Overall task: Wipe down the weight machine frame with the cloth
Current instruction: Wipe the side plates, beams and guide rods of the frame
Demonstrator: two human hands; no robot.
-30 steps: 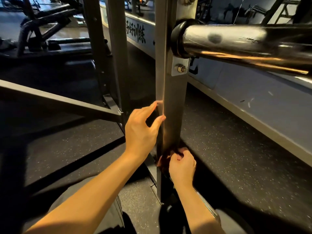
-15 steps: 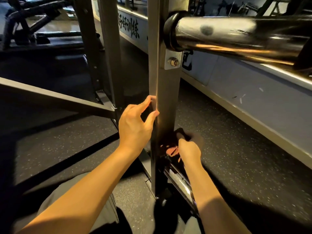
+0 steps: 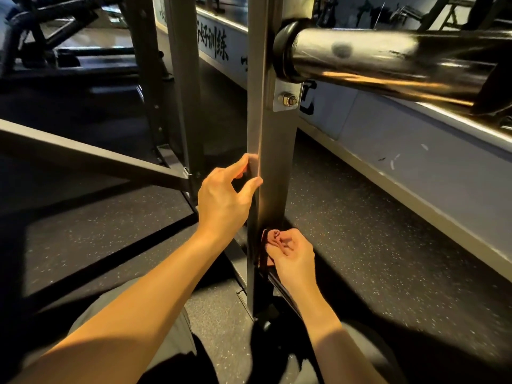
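Note:
The dark grey upright post (image 3: 273, 162) of the weight machine frame stands straight ahead of me. My left hand (image 3: 227, 200) grips its left edge at mid height, thumb on the front face and fingers round the side. Lower down, my right hand (image 3: 293, 253) holds a bunched dark reddish cloth (image 3: 266, 246) against the front of the post, just above its base. Most of the cloth is hidden by my fingers and the shadow.
A thick chrome bar (image 3: 388, 59) sticks out to the right from the post, above my right arm. A slanted frame beam (image 3: 97, 159) runs in from the left, with more uprights (image 3: 182, 87) behind. The speckled rubber floor (image 3: 360, 231) meets a pale wall (image 3: 415, 167) on the right.
My right hand carried the cloth up and round to the post's right side, then back down onto the front face. My left hand kept its grip on the post.

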